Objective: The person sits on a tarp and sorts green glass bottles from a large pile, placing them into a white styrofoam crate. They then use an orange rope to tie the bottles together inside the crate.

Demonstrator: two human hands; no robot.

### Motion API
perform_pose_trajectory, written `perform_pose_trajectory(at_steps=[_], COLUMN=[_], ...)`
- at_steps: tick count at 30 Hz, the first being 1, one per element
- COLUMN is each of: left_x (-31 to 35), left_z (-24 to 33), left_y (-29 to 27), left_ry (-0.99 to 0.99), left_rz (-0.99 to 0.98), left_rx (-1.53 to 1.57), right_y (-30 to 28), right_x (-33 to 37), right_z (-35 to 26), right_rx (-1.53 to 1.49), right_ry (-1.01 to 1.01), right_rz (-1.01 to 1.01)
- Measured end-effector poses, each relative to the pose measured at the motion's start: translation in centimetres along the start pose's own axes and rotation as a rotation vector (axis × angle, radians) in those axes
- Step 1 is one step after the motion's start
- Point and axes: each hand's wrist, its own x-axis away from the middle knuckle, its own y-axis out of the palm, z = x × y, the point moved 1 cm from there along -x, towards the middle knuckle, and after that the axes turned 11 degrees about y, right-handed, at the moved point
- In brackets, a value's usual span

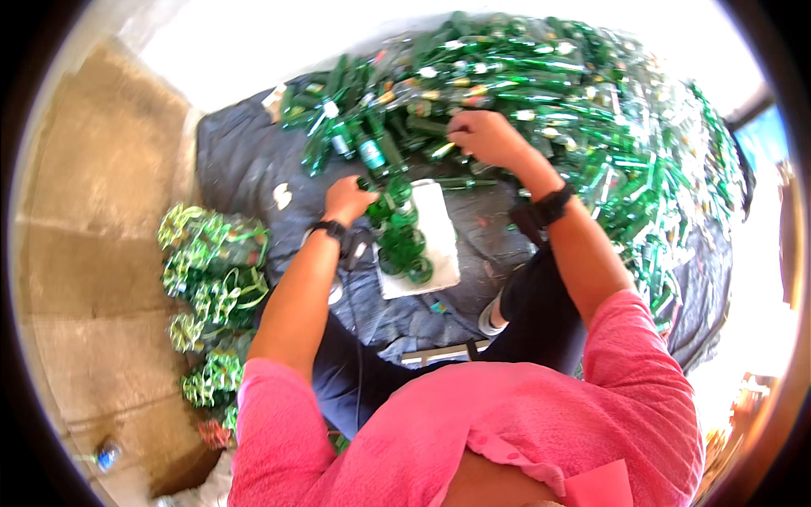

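Several green glass bottles stand close together on a white board between my legs. My left hand is at the group's far left edge, its fingers closed round what looks like one of the green bottles. Farther right, my right hand reaches to the near edge of a big heap of loose bottles. Its fingers are curled, and what they hold, if anything, is hidden. A bottle with a yellowish neck lies just below those fingertips. Dark bands circle both wrists.
The heap curves from the far side round to my right, on a dark plastic sheet. Bundles of bottles tied with green-white strips stand at left, beside a brown wall. A white scrap lies on the sheet.
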Motion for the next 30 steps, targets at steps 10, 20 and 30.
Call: perform_pose_trajectory(at_steps=[10,20,30], left_x=[0.3,0.4,1.8], left_z=[-0.3,0.2,6.5], left_y=[1.3,0.1,-4.5], left_ry=[-0.024,0.047,0.061], left_rz=[-0.071,-0.137,-0.079], left_rx=[0.001,-0.106,-0.301], right_y=[-0.7,0.1,0.8], right_x=[0.4,0.2,0.2], right_z=[0.1,-0.1,0.3], right_rx=[0.018,0.034,0.167], right_ry=[-0.029,-0.032,-0.132], right_rz=[0.047,0.007,0.034])
